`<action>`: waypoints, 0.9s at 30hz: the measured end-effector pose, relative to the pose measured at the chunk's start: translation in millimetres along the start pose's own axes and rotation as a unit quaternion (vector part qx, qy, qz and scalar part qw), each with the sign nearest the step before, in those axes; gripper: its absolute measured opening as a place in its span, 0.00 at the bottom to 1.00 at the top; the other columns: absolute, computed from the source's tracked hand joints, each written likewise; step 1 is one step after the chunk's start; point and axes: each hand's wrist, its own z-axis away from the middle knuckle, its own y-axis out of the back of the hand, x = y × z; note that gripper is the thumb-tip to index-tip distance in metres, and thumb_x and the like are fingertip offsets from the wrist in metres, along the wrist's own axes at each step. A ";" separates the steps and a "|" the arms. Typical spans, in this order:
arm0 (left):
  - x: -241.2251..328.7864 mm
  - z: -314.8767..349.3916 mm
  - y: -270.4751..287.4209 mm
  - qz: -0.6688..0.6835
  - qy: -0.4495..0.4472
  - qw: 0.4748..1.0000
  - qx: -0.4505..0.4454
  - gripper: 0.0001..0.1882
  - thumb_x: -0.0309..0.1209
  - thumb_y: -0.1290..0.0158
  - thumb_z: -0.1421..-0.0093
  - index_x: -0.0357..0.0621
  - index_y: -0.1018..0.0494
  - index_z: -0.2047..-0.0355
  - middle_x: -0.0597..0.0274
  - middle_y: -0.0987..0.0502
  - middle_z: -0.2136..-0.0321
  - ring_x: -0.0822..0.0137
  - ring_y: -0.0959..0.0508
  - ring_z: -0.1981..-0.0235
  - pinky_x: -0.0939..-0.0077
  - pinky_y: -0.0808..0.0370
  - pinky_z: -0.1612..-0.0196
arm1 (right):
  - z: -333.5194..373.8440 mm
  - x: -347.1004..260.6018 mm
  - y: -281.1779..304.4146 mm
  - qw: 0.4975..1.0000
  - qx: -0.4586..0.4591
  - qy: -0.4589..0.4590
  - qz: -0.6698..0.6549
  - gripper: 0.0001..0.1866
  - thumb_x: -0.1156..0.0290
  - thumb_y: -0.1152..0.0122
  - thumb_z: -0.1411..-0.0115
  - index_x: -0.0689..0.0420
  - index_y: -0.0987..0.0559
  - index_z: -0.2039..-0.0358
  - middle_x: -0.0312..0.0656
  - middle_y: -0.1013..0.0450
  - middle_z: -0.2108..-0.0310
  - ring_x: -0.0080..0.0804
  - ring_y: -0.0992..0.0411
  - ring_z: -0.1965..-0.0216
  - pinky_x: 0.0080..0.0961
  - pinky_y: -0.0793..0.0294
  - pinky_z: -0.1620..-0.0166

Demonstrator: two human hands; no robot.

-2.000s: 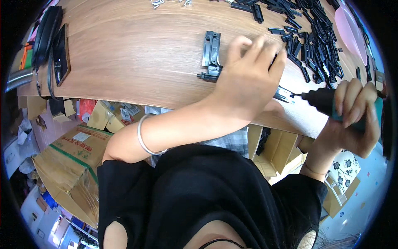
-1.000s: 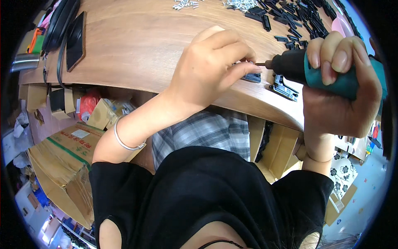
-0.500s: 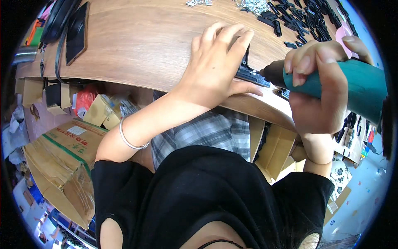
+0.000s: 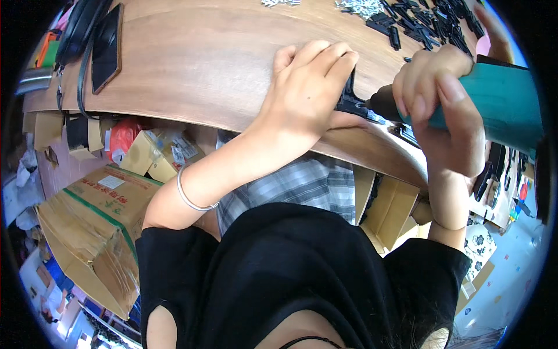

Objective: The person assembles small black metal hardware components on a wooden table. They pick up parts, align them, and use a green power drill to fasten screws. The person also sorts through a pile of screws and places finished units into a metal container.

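My left hand [image 4: 308, 90] lies over a black L-shaped plastic part [image 4: 350, 99] near the table's front edge. Its fingers are curled over the far side and the thumb presses along the near side, so much of the part is hidden. A teal electric screwdriver [image 4: 504, 102] with a black nose is gripped in my right hand [image 4: 444, 107]. The tool lies nearly level, its tip pointing left and meeting the black part beside my left thumb. Whether a screw sits under the tip is too small to tell.
Silver screws [image 4: 361, 8] and a heap of small black plastic parts [image 4: 430, 26] lie at the far right of the wooden table [image 4: 192, 64]. A phone [image 4: 107, 49] rests at the far left. Below the edge stand open cardboard boxes [image 4: 383, 212] and a large carton [image 4: 104, 203].
The fingers of my left hand have curled in more, and the hand has shifted slightly toward me. The screwdriver stays in my right hand, its tip still at the part.
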 end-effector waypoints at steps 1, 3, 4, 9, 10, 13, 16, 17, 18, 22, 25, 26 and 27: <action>-1.7 0.6 -1.2 0.016 -0.002 1.000 0.014 0.38 0.45 0.36 0.60 0.40 0.34 0.50 0.54 0.32 0.52 0.55 0.34 0.48 0.59 0.41 0.47 | 1.6 -2.6 7.6 1.000 -0.002 -0.019 -0.022 0.28 0.74 0.57 0.42 0.59 0.45 0.40 0.38 0.40 0.82 0.24 0.43 0.82 0.23 0.38 0.73; -7.0 1.2 -8.0 0.052 -0.011 0.998 0.040 0.35 0.46 0.36 0.58 0.48 0.32 0.49 0.53 0.33 0.50 0.53 0.35 0.48 0.61 0.39 0.47 | 6.8 -8.8 31.4 0.999 0.044 0.011 -0.015 0.22 0.73 0.57 0.42 0.60 0.42 0.46 0.38 0.38 0.81 0.24 0.42 0.81 0.23 0.38 0.72; -1.3 -4.9 -9.7 0.058 -0.020 0.998 0.021 0.33 0.47 0.38 0.56 0.50 0.31 0.50 0.51 0.35 0.49 0.51 0.35 0.48 0.60 0.39 0.46 | 15.1 -17.0 53.8 0.993 0.103 0.060 0.022 0.16 0.73 0.56 0.41 0.62 0.38 0.52 0.40 0.36 0.80 0.25 0.40 0.79 0.23 0.37 0.72; 31.6 -17.8 -22.8 0.113 -0.078 0.990 -0.027 0.25 0.48 0.41 0.50 0.50 0.29 0.55 0.44 0.43 0.47 0.47 0.38 0.49 0.58 0.35 0.48 | 36.2 -8.7 132.7 0.871 0.325 0.225 0.292 0.18 0.86 0.47 0.48 0.66 0.35 0.56 0.42 0.31 0.79 0.25 0.32 0.81 0.19 0.32 0.76; 39.4 -24.9 -28.2 0.152 -0.081 0.984 -0.034 0.26 0.48 0.39 0.51 0.47 0.29 0.57 0.43 0.43 0.48 0.47 0.38 0.49 0.59 0.33 0.49 | 38.4 -7.9 132.9 0.868 0.367 0.226 0.248 0.20 0.86 0.45 0.49 0.65 0.36 0.55 0.41 0.31 0.79 0.25 0.31 0.81 0.17 0.32 0.77; 48.7 -42.3 -43.8 0.101 -0.114 0.986 -0.068 0.29 0.45 0.34 0.58 0.43 0.30 0.60 0.43 0.43 0.49 0.43 0.38 0.48 0.57 0.32 0.49 | 50.4 -11.4 145.4 0.829 0.418 0.193 0.319 0.22 0.81 0.38 0.49 0.64 0.35 0.55 0.38 0.29 0.78 0.21 0.31 0.81 0.15 0.32 0.75; 48.1 -47.7 -48.3 0.094 -0.060 0.983 -0.144 0.26 0.36 0.33 0.60 0.43 0.28 0.61 0.41 0.39 0.52 0.43 0.36 0.49 0.55 0.34 0.48 | 58.2 -12.4 149.7 0.818 0.414 0.165 0.363 0.25 0.75 0.34 0.48 0.62 0.37 0.54 0.34 0.29 0.77 0.19 0.30 0.78 0.13 0.31 0.70; 48.3 -47.1 -46.0 0.086 -0.069 0.985 -0.131 0.24 0.33 0.33 0.61 0.42 0.28 0.63 0.41 0.39 0.52 0.42 0.36 0.50 0.55 0.33 0.48 | 62.9 -12.1 154.8 0.838 0.370 0.163 0.368 0.33 0.73 0.32 0.49 0.64 0.42 0.49 0.39 0.30 0.68 0.23 0.29 0.70 0.19 0.30 0.64; 49.3 -46.3 -44.1 0.078 -0.079 0.987 -0.118 0.22 0.30 0.33 0.62 0.42 0.28 0.66 0.41 0.39 0.53 0.42 0.35 0.51 0.56 0.32 0.49 | 67.4 -17.0 152.5 0.770 0.381 0.155 0.488 0.38 0.69 0.30 0.50 0.64 0.46 0.47 0.43 0.33 0.58 0.26 0.32 0.58 0.23 0.33 0.55; 63.3 -44.4 -41.8 0.114 -0.082 0.985 -0.097 0.23 0.31 0.33 0.67 0.44 0.27 0.68 0.44 0.41 0.53 0.45 0.35 0.54 0.59 0.31 0.54 | 115.7 -9.2 131.9 0.660 0.344 0.247 0.621 0.42 0.60 0.27 0.56 0.64 0.40 0.46 0.52 0.43 0.47 0.41 0.42 0.46 0.36 0.37 0.50; 105.1 -37.2 -37.3 0.185 -0.098 0.967 -0.145 0.26 0.29 0.32 0.72 0.44 0.27 0.68 0.48 0.42 0.53 0.50 0.34 0.54 0.62 0.30 0.56 | 158.1 -22.5 98.8 0.846 0.192 0.160 0.471 0.34 0.60 0.28 0.55 0.59 0.29 0.48 0.50 0.38 0.47 0.41 0.40 0.45 0.36 0.37 0.47; 118.1 -31.9 -39.2 0.203 -0.106 0.961 -0.156 0.27 0.29 0.32 0.73 0.44 0.27 0.67 0.50 0.43 0.53 0.52 0.33 0.53 0.62 0.29 0.56 | 169.7 -27.4 93.4 0.921 0.168 0.060 0.346 0.30 0.61 0.29 0.53 0.57 0.26 0.50 0.48 0.36 0.48 0.39 0.38 0.46 0.34 0.37 0.46; 130.7 -28.3 -44.0 0.206 -0.140 0.954 -0.165 0.28 0.28 0.31 0.75 0.44 0.26 0.68 0.50 0.43 0.53 0.53 0.32 0.54 0.64 0.28 0.58 | 185.3 -30.1 94.7 0.976 0.150 -0.037 0.155 0.29 0.64 0.31 0.52 0.57 0.27 0.49 0.45 0.33 0.49 0.35 0.36 0.48 0.32 0.37 0.46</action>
